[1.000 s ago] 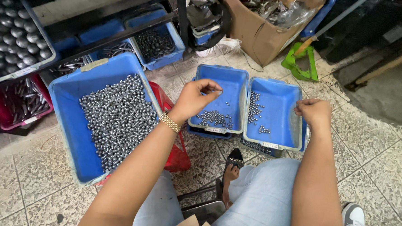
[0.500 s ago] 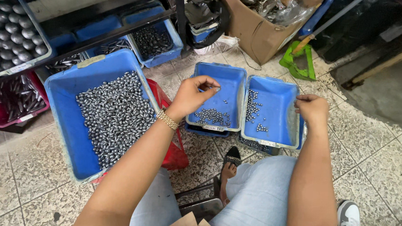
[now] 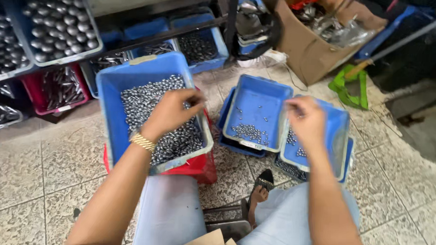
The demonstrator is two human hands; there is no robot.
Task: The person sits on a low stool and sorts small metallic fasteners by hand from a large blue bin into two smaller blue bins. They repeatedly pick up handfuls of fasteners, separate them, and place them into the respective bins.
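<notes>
My left hand (image 3: 172,110) hovered over the big blue bin (image 3: 112,88), fingers curled down into the small grey metal pieces (image 3: 145,97), so the heap sat right within reach. My right hand (image 3: 306,122) was pinched narrow above the right blue tray (image 3: 339,137); I couldn't tell what it held. The middle tray (image 3: 258,102) lay just beside.

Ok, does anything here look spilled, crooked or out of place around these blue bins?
Nothing looks spilled. The large blue bin of small metal pieces sits tilted on a red crate, overhanging it. The two smaller blue trays are stacked unevenly on lower trays. A green tool lies loose on the floor.
</notes>
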